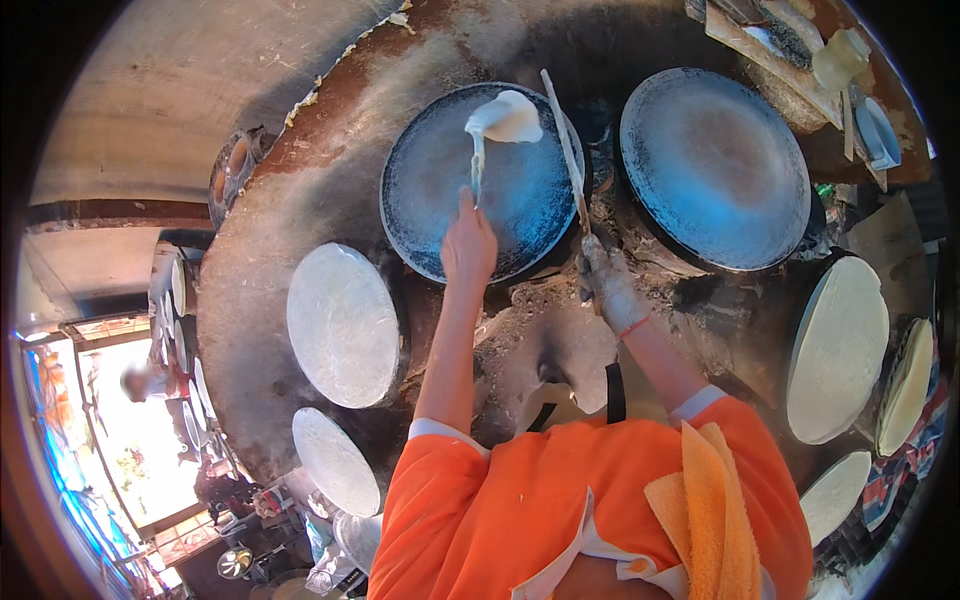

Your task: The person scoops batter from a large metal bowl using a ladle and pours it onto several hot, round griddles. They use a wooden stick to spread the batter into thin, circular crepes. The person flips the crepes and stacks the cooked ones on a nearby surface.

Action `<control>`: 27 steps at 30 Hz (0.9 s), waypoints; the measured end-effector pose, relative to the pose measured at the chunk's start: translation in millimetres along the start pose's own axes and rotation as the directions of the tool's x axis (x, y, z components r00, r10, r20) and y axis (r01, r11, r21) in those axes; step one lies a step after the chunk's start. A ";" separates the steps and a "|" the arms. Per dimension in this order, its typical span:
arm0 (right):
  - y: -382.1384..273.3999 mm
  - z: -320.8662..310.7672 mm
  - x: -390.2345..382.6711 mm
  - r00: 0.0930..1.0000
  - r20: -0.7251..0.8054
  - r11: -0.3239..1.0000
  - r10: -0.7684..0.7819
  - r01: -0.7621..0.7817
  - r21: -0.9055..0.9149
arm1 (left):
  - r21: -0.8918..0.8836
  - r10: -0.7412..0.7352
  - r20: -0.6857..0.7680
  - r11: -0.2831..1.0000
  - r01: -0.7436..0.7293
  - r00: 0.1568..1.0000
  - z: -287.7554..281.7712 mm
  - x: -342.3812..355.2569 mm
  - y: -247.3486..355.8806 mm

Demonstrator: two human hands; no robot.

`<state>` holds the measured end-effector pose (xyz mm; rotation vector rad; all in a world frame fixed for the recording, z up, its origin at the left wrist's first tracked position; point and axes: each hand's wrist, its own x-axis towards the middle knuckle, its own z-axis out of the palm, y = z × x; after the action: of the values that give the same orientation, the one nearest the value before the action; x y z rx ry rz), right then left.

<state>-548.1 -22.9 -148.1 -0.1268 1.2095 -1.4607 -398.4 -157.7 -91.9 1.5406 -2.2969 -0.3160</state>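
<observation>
My bare left hand (470, 240) is closed round the handle of a ladle (477, 150) coated in white batter. The ladle's head is over the far part of a round dark griddle (425, 190), beside a pale patch of batter (517, 118); whether they touch, I cannot tell. My right hand (608, 280), in a dirty pale work glove, grips the lower end of a long, flat wooden stick (562, 130). The stick slants up along the griddle's right edge. Part of the glove's fingers is hidden.
To the right lies a second round griddle (715, 165), dusty and greyish. Round pale sheets (343, 325) lie to the left, with others (838, 350) at the right. A board (775, 65) and a blue-white container (878, 133) stand at the far right.
</observation>
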 end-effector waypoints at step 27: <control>20.9 36.4 79.7 0.770 0.306 0.261 -0.559 0.515 -0.817 | -0.827 -0.445 0.201 0.400 0.394 0.873 -102.9 -31.0 -91.1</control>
<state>-535.1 -102.1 -188.8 -1.3837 2.0042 -1.2023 -268.5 -162.6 -37.5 1.4512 -1.2187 -1.3088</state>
